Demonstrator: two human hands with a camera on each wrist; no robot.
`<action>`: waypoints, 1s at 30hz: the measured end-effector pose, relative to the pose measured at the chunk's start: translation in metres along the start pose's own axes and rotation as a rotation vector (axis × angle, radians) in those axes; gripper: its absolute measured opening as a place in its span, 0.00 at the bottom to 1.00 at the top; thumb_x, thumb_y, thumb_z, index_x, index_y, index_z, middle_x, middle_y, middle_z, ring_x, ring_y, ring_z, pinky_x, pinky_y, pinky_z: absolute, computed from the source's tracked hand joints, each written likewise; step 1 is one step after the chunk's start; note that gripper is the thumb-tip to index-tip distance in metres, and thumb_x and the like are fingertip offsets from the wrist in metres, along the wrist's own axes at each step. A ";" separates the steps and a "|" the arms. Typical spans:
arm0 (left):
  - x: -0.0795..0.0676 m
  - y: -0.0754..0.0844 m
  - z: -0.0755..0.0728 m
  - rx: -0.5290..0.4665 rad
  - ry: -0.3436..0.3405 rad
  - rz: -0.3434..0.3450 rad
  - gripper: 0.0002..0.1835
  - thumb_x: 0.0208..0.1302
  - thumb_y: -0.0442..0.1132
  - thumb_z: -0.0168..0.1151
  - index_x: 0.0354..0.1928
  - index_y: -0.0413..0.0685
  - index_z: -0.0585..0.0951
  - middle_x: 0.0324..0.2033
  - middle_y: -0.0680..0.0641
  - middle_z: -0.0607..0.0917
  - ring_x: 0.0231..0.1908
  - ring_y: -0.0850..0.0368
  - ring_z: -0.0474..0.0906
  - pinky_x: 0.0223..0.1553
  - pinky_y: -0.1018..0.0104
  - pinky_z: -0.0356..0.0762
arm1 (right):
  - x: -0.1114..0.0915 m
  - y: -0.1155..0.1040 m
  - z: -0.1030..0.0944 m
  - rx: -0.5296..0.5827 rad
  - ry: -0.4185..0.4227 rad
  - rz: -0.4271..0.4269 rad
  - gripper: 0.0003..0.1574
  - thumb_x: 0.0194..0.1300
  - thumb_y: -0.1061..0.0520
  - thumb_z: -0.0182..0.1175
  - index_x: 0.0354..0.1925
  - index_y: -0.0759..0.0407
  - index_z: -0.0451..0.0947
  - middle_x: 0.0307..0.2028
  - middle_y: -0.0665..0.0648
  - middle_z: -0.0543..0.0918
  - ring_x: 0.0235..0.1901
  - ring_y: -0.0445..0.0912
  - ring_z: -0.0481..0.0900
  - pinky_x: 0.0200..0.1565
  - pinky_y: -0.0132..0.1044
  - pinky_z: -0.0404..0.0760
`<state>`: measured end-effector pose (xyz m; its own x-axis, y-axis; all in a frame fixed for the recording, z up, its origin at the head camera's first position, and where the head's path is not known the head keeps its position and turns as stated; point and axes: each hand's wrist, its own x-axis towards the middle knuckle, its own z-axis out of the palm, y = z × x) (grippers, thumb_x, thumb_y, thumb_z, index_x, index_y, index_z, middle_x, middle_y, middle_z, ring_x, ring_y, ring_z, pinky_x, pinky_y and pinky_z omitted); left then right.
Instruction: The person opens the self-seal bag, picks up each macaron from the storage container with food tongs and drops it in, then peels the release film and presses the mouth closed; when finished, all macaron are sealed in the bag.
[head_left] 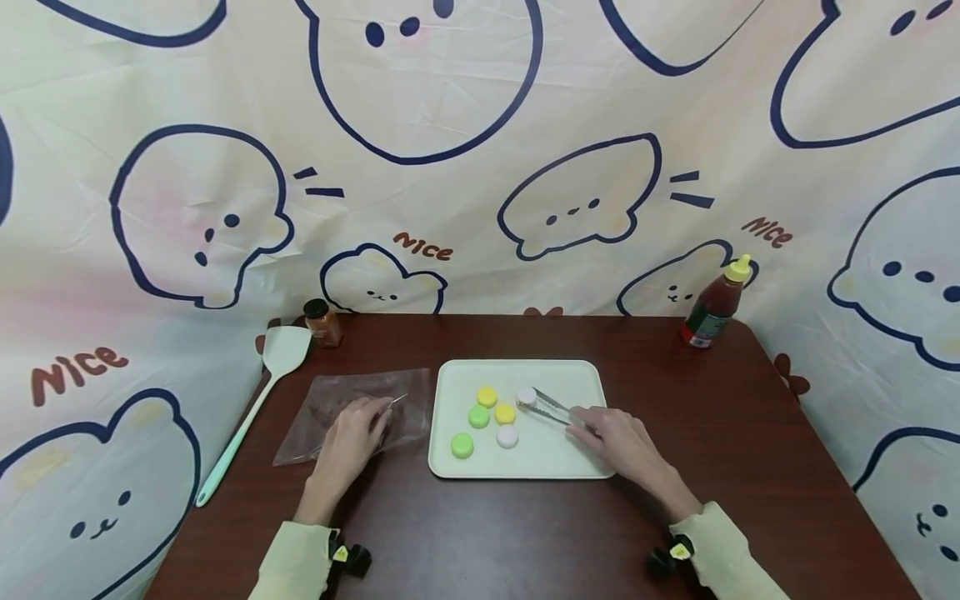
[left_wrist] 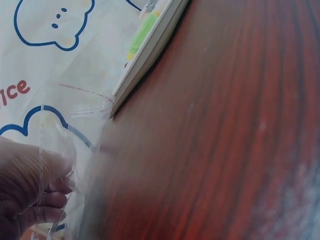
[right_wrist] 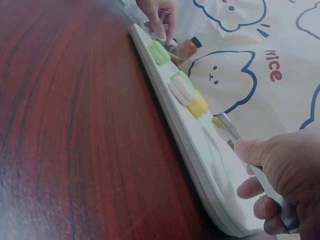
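Note:
My right hand (head_left: 618, 437) holds metal tongs (right_wrist: 272, 187) over the right part of a white tray (head_left: 442, 462). In the head view the tongs' tips lie on either side of a pale lavender macaron (head_left: 527, 396); whether they squeeze it I cannot tell. Beside it on the tray are a second pale macaron (head_left: 507, 436), two yellow macarons (head_left: 487, 396) and two green macarons (head_left: 462, 446). Left of the tray, my left hand (head_left: 351, 437) pinches the edge of a clear plastic bag (head_left: 322, 404), which lies on the table; its inside is partly hidden by the hand.
A pale green spatula (head_left: 247, 425) with a white head lies along the table's left edge. Behind the bag stands a small spice jar (head_left: 322, 325) with a black lid. A red sauce bottle (head_left: 708, 312) with a yellow cap stands at the back right of the brown table (head_left: 487, 533).

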<state>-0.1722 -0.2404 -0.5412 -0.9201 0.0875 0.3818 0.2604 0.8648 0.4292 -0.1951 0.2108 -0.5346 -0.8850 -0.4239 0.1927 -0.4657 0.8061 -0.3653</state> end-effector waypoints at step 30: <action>0.000 -0.002 0.000 0.019 0.018 -0.002 0.04 0.65 0.33 0.74 0.40 0.43 0.89 0.34 0.45 0.87 0.32 0.52 0.81 0.30 0.55 0.80 | 0.056 -0.053 -0.013 0.024 0.026 -0.157 0.23 0.73 0.41 0.66 0.60 0.49 0.86 0.23 0.38 0.73 0.23 0.37 0.67 0.26 0.31 0.67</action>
<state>-0.1722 -0.2420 -0.5419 -0.9149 0.0769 0.3962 0.2530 0.8742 0.4144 -0.2201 0.1493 -0.4929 -0.8008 -0.5332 0.2727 -0.5988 0.7201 -0.3506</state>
